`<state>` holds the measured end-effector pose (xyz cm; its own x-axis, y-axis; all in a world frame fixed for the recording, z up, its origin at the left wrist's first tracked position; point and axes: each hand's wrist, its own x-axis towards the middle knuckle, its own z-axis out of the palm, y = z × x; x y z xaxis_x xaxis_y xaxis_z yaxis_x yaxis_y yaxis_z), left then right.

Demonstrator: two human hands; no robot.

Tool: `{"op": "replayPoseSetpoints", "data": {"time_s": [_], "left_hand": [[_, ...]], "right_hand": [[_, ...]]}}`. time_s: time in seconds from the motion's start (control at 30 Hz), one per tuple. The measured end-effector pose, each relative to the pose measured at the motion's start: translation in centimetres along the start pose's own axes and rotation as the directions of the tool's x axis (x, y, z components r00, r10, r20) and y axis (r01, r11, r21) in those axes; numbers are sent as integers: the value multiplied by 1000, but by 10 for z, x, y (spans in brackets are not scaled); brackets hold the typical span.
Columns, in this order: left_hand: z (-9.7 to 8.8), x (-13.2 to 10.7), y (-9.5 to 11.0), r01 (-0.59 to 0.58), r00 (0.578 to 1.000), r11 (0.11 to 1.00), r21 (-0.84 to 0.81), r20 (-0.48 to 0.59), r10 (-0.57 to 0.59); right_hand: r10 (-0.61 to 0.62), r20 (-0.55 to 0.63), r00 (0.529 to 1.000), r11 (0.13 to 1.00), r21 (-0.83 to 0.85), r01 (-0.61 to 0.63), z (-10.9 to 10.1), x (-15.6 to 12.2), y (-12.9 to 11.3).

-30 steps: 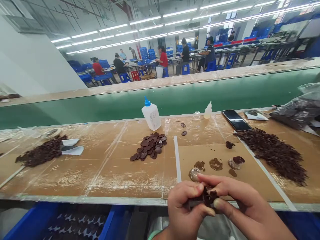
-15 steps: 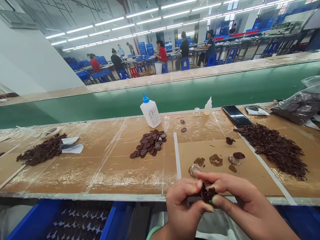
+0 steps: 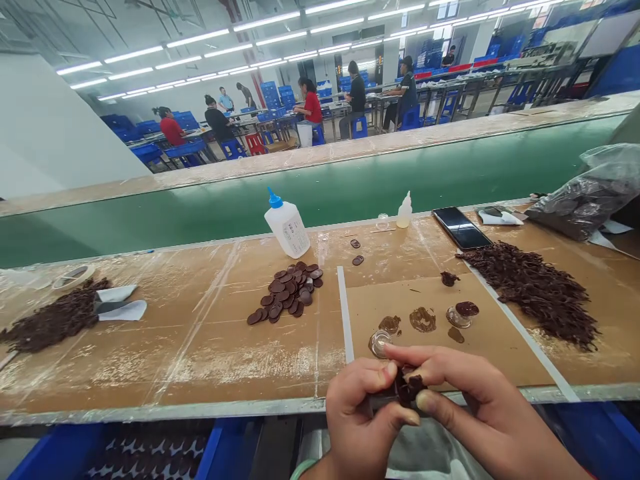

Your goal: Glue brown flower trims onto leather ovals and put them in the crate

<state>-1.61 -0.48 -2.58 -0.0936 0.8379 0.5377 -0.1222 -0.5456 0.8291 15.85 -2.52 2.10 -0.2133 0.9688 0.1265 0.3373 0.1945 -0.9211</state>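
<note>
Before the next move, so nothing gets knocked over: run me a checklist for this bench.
Grip on the brown pieces: ok, pinched between the left hand and right hand.
Edges of the held pieces: cannot tell, fingers hide them.
Clear cup: not ok, close beside the left hand.
Blue-capped bottle: ok, upright, cap on.
Brown discs: ok, piled away from the hands.
Phone: ok, lying beyond the brown scraps.

The hall is bright and evenly lit by long white ceiling lamps [image 3: 200, 50], so the shadows look soft and weak. The wide lens bends the lines near the picture edges, and the far workers [image 3: 310, 110] look slightly unsharp.
</note>
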Motion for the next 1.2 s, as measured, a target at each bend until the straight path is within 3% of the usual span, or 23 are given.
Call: {"op": "replayPoseSetpoints", "data": {"time_s": [0.87, 1.2], "left_hand": [[2, 0, 9, -27, 1000, 997, 69, 7, 26], [2, -1, 9, 4, 1000, 999, 45, 3, -4]], "right_hand": [[-13, -46, 999, 1000, 15, 14, 2, -2, -6], [-42, -1, 999, 999, -12, 42, -1, -3, -4]]}}
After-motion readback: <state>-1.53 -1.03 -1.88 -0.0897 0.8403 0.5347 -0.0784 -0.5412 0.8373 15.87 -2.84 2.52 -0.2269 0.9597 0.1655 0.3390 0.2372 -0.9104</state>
